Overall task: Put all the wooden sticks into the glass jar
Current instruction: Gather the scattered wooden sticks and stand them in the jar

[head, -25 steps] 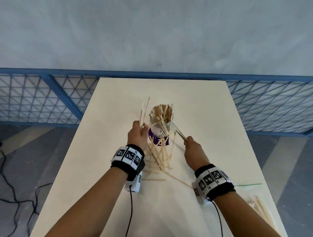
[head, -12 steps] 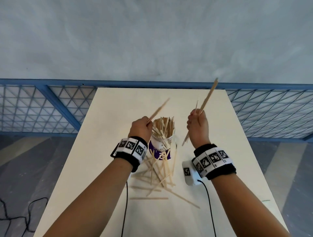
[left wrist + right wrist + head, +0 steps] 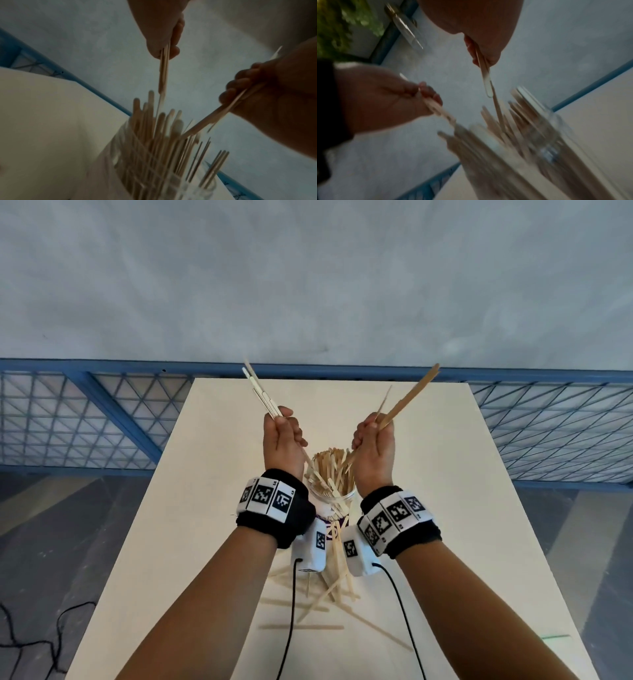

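Fingers of the left hand point(image 3: 282, 445) curl round a small bundle of wooden sticks point(image 3: 262, 393), whose upper ends slant up and away to the left of the fist while the lower ends point down toward the jar mouth. The right hand point(image 3: 373, 453) grips its own few sticks point(image 3: 407, 400) the same way, upper ends fanning up to the right, lower tips reaching in among the sticks already standing below. Both fists hang close together, just apart, with the glass jar point(image 3: 330, 494) directly beneath and between them; it stands upright, packed with sticks that rise above its rim. In the left wrist view the left hand's sticks point(image 3: 163, 70) hang just over those tops. Nearer than the jar, below the wrists, loose sticks point(image 3: 322, 604) lie scattered and crossed on the pale table point(image 3: 445, 508). Beyond the table runs a blue mesh railing point(image 3: 85, 419).
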